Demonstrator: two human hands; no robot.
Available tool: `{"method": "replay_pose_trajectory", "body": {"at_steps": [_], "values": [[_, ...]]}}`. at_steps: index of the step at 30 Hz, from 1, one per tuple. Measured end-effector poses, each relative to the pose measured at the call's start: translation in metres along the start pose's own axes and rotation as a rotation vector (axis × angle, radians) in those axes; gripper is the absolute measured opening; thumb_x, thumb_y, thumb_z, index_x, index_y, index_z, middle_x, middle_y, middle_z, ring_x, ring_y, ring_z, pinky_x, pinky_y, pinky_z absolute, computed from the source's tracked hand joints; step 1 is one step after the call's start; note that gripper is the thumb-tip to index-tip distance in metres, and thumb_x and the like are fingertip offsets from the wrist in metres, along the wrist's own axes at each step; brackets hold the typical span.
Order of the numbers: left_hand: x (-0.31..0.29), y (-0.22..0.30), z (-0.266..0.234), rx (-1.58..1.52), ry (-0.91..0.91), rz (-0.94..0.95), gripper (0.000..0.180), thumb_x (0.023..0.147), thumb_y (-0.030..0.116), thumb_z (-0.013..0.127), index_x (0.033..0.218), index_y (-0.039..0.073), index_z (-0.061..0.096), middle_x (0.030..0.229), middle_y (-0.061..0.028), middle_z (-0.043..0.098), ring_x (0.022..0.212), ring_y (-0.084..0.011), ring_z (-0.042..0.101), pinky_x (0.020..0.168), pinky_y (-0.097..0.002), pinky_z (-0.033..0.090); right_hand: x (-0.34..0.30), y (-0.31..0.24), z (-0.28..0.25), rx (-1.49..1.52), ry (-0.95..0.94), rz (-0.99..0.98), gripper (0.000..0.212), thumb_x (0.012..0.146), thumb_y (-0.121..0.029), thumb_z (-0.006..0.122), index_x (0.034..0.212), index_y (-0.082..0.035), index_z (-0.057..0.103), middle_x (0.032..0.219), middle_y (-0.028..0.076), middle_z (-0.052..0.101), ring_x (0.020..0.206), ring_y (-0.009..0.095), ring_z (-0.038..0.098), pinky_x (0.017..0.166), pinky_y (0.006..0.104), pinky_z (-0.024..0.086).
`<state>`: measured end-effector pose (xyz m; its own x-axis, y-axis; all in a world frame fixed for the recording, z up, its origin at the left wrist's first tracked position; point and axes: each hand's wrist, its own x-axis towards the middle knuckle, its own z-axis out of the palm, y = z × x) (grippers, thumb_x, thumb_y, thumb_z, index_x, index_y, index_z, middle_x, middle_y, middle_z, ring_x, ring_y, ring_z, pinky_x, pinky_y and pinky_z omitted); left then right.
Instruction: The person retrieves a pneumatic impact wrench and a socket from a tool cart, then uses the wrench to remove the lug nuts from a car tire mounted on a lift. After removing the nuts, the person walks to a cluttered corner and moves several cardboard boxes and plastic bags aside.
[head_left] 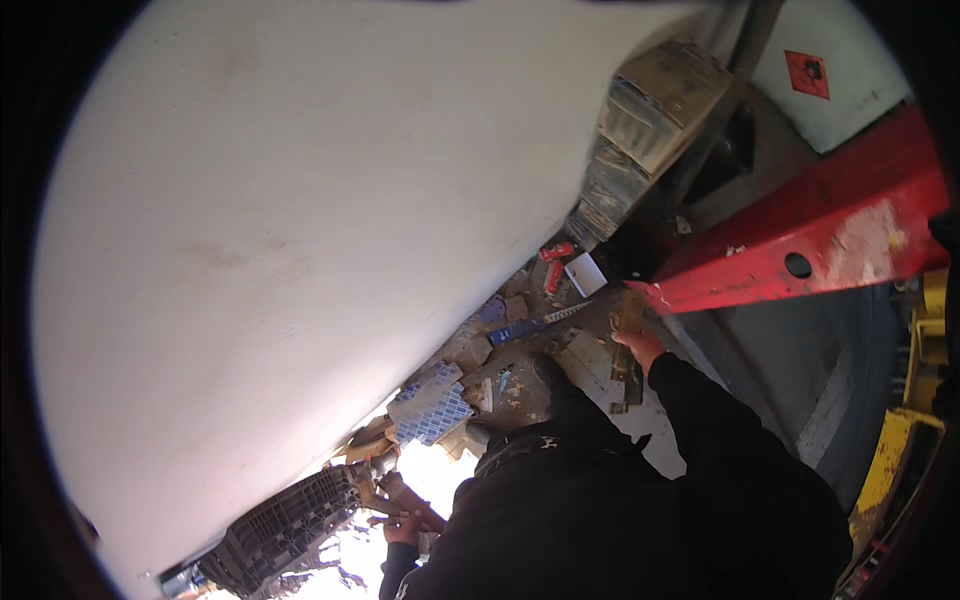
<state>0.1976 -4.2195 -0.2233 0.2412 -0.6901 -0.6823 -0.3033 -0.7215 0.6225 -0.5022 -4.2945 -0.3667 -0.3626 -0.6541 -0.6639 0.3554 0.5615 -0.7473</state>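
Observation:
My right hand [642,345] is closed around a dirty brown, flat-looking piece [628,312]. Its upper end rises past my fingers; more brown, strip-like material hangs below the hand, and whether it is one piece I cannot tell. At the lower left, my left hand [402,528] is against a brown bar-like piece [412,500], its fingers partly curled beside strong glare. A dark ribbed plastic part [285,535] lies just left of that hand. Both forearms are in black sleeves.
A large white wall [300,200] slants along my left. To the right a red metal beam [800,240] juts in above a dark rounded surface, with yellow metalwork [890,460] beyond. Dusty boxes [650,110], red cans [554,265], a blue tube [518,331] and blue-patterned cardboard [432,403] litter the floor.

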Motion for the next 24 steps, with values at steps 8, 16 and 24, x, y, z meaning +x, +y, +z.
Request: {"method": "replay_pose_trajectory", "body": {"at_steps": [8, 16, 24], "values": [[-0.089, -0.036, 0.038, -0.202, 0.411, -0.223, 0.045, 0.078, 0.032, 0.094, 0.094, -0.005, 0.073, 0.084, -0.0094, 0.076, 0.073, -0.0182, 0.073, 0.070, -0.0338, 0.059, 0.064, -0.046, -0.005, -0.882, -0.543, -0.057, 0.071, 0.072, -0.013, 0.093, 0.134, 0.001, 0.061, 0.121, 0.012, 0.071, 0.109, 0.026, 0.069, 0.094, 0.0442, 0.056], [-0.176, -0.088, 0.052, -0.634, 0.821, -0.231, 0.051, 0.076, 0.033, 0.096, 0.102, -0.004, 0.073, 0.096, -0.0097, 0.076, 0.082, -0.0175, 0.072, 0.075, -0.0347, 0.059, 0.100, -0.096, 0.123, -1.627, -0.806, -0.185, 0.073, 0.072, -0.029, 0.098, 0.125, 0.001, 0.058, 0.115, 0.015, 0.070, 0.104, 0.028, 0.068, 0.092, 0.0444, 0.056], [-0.217, -0.243, 0.030, -0.910, 1.096, -0.195, 0.038, 0.081, 0.023, 0.093, 0.101, 0.000, 0.071, 0.095, -0.0038, 0.073, 0.085, -0.0141, 0.069, 0.076, -0.0339, 0.058, 0.051, -0.056, 0.276, -1.498, -0.997, -0.245, 0.059, 0.078, -0.012, 0.092, 0.124, 0.000, 0.057, 0.110, 0.011, 0.069, 0.096, 0.024, 0.067, 0.086, 0.0408, 0.057]]}}
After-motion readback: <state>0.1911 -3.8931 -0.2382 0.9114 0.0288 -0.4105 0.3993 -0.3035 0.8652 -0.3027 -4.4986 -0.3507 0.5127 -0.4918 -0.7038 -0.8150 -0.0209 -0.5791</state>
